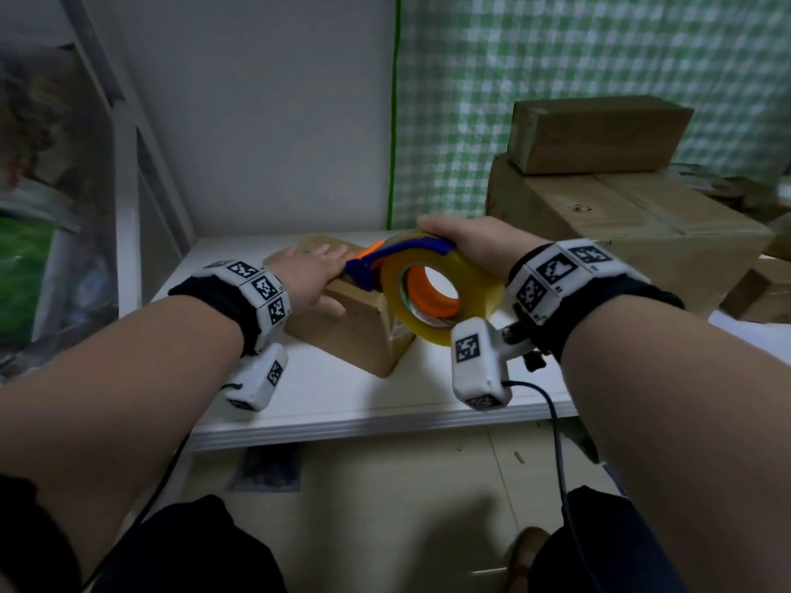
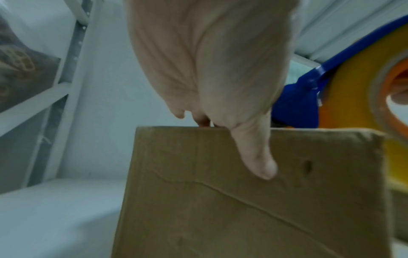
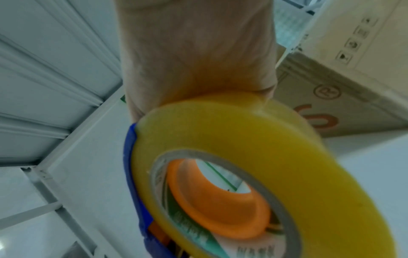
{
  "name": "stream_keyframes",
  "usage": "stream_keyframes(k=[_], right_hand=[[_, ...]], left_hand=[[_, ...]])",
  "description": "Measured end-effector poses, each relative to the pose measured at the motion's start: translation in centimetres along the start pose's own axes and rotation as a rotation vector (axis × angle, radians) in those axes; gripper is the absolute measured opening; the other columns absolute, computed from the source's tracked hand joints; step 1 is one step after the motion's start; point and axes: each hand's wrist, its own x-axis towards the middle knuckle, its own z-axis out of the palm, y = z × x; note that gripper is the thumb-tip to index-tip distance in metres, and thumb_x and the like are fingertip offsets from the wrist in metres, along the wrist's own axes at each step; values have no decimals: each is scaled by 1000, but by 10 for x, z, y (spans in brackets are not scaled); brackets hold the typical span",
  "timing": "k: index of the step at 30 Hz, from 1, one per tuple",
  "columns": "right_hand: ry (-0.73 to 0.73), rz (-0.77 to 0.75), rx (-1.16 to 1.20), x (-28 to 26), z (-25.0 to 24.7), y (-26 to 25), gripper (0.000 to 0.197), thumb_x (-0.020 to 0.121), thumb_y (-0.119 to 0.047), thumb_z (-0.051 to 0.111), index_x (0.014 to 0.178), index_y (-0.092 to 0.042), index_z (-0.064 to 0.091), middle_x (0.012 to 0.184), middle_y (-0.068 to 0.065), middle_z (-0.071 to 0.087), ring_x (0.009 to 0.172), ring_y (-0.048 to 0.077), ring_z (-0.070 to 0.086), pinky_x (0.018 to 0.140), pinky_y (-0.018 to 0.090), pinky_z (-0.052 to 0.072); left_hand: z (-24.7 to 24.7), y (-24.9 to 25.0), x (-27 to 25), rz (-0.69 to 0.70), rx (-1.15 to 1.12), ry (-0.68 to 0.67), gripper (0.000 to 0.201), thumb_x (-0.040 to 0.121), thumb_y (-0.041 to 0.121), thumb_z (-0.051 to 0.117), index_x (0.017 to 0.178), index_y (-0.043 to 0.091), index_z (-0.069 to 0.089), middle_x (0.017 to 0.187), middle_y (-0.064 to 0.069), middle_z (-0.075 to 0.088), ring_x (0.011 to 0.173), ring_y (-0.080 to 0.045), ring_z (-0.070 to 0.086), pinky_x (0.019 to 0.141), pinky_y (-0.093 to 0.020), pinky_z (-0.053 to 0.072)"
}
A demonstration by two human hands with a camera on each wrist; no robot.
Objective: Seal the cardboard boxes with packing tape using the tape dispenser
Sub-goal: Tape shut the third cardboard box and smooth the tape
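Observation:
A small brown cardboard box stands on the white table. My left hand lies flat on its top, fingers straight, with the thumb down the near side. My right hand grips the tape dispenser from above; it has a blue frame, an orange hub and a yellowish tape roll. The dispenser's blue nose rests at the box's top right edge, next to my left fingers. The tape end is hidden.
Two larger cardboard boxes are stacked at the right, a big one with a smaller one on top. Another box sits at the far right. A white wall and a green checked curtain stand behind. A white frame borders the left.

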Motion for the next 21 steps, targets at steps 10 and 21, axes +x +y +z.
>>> stream_keyframes(k=[10, 21], right_hand=[[22, 34, 248, 12, 13, 24, 64, 69, -68, 66, 103, -14, 71, 99, 8, 73, 90, 25, 70, 92, 42, 53], [-1, -22, 314, 2, 10, 54, 46, 79, -57, 64, 99, -15, 68, 100, 8, 71, 90, 23, 67, 85, 34, 53]], left_hand=[[4, 23, -4, -141, -334, -48, 121, 39, 103, 23, 145, 44, 24, 159, 4, 7, 146, -21, -1, 110, -62, 0], [7, 38, 2, -228, -200, -40, 97, 50, 84, 37, 139, 47, 34, 156, 4, 18, 144, -27, 11, 107, -66, 7]])
